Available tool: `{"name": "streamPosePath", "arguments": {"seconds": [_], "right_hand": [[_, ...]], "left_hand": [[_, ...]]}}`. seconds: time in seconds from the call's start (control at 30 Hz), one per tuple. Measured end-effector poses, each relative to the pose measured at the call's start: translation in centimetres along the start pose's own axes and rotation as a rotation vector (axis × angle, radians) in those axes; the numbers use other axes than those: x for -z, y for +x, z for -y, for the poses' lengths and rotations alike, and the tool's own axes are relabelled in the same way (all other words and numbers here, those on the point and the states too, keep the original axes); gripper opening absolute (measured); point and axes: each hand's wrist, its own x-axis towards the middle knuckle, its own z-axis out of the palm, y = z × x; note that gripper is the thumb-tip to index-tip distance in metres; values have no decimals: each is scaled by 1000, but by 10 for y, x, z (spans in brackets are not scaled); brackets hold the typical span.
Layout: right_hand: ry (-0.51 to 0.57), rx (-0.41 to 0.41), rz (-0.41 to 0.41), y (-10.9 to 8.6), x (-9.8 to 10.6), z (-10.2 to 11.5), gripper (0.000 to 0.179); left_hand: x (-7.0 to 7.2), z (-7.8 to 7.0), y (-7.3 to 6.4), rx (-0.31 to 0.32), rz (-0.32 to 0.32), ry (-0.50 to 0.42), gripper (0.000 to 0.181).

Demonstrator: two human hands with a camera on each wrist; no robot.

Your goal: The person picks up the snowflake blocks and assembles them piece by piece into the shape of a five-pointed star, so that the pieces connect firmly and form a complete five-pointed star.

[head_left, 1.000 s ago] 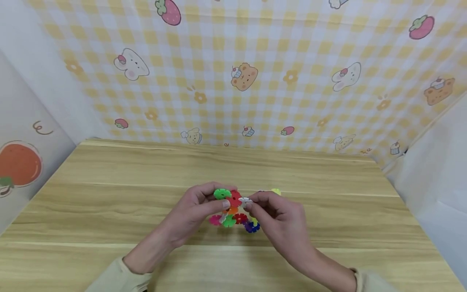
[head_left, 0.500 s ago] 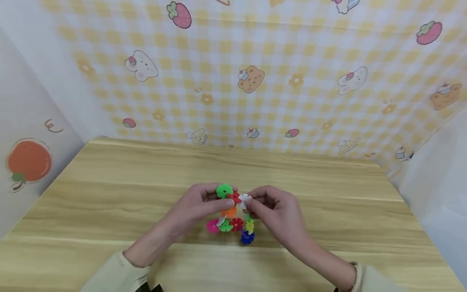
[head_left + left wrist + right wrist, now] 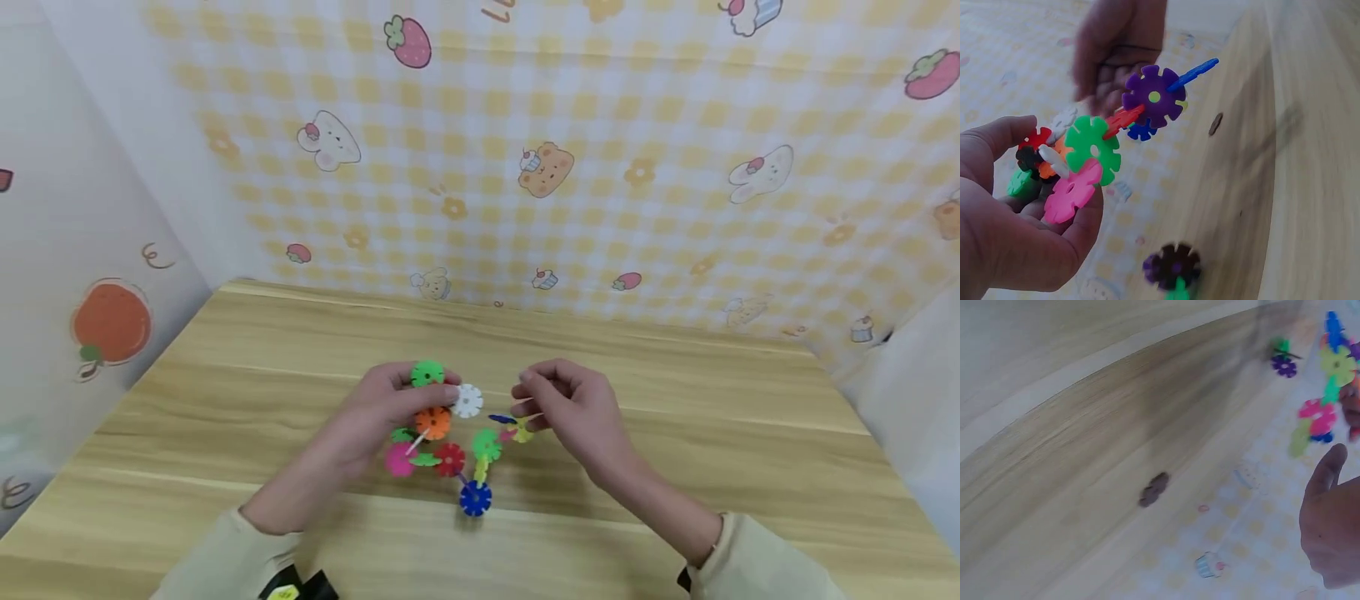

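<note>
My left hand (image 3: 363, 425) grips a joined chain of notched plastic flower discs, its thumb over the part between the green disc (image 3: 427, 374) and white disc (image 3: 469, 401). Below hang an orange disc (image 3: 432, 422), a pink disc (image 3: 401, 458) and a red disc (image 3: 450, 459). The chain bends at a blue disc (image 3: 476, 498), then runs up through yellow and green discs toward the right. A purple disc (image 3: 1154, 97) shows in the left wrist view. My right hand (image 3: 581, 408) holds nothing, fingers loosely bent, close by the yellow disc (image 3: 521, 430) at the chain's end.
A wooden table (image 3: 637, 492) lies under the hands. Beyond it hangs a yellow checked cloth (image 3: 637, 225). In the right wrist view, a purple disc (image 3: 1284, 366) with a green piece and a small brown shape (image 3: 1154, 489) appear against the tabletop.
My right hand has let go of the white disc and moved off to the right. The left hand has shifted left with the chain, which now spreads out more.
</note>
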Motion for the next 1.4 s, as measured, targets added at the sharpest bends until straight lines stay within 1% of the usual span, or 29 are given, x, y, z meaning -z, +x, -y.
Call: {"name": "streamPosePath", "arguments": {"seconds": [0.03, 0.07, 0.13, 0.2, 0.23, 0.3, 0.43, 0.53, 0.67, 0.77, 0.9, 1.0, 1.07, 1.13, 1.23, 1.3, 1.4], "right_hand": [[-13, -33, 14, 3, 3, -4, 25], [-46, -64, 46, 6, 6, -10, 25], [-124, -135, 149, 11, 10, -23, 25], [-200, -170, 243, 15, 12, -35, 22], [-235, -171, 273, 17, 12, -40, 20], [-300, -141, 312, 22, 10, -46, 18], [-402, -64, 326, 36, -3, -44, 17], [-455, -33, 347, 47, -18, -39, 19], [-500, -5, 381, 55, -38, -32, 20], [-540, 19, 402, 57, -49, -29, 27], [-586, 68, 426, 59, -58, -25, 44], [-630, 121, 417, 61, -63, -24, 59], [-678, 158, 393, 61, -64, -26, 60], [-724, 198, 361, 62, -66, -28, 50], [-746, 231, 313, 63, -69, -31, 29], [-729, 222, 276, 64, -70, -33, 20], [-643, 157, 209, 62, -64, -37, 16]], "left_hand": [[6, 0, -3, 3, -14, 4, 39], [11, 1, -7, 11, -24, -9, 40], [22, 4, -15, 37, -31, -31, 41], [31, 9, -24, 60, -16, -61, 42], [35, 12, -27, 67, -3, -73, 42], [41, 17, -33, 70, 29, -84, 40], [51, 25, -42, 58, 56, -59, 35], [55, 31, -47, 85, 59, -46, 35], [57, 40, -54, 137, 57, -59, 38], [61, 46, -62, 156, 69, -61, 37], [67, 51, -71, 162, 108, -70, 35], [69, 53, -73, 144, 129, -82, 37], [67, 53, -71, 137, 138, -87, 38], [63, 54, -68, 127, 149, -89, 38], [57, 54, -61, 126, 171, -96, 38], [54, 55, -57, 120, 192, -99, 37], [51, 56, -50, 126, 214, -104, 37]]}}
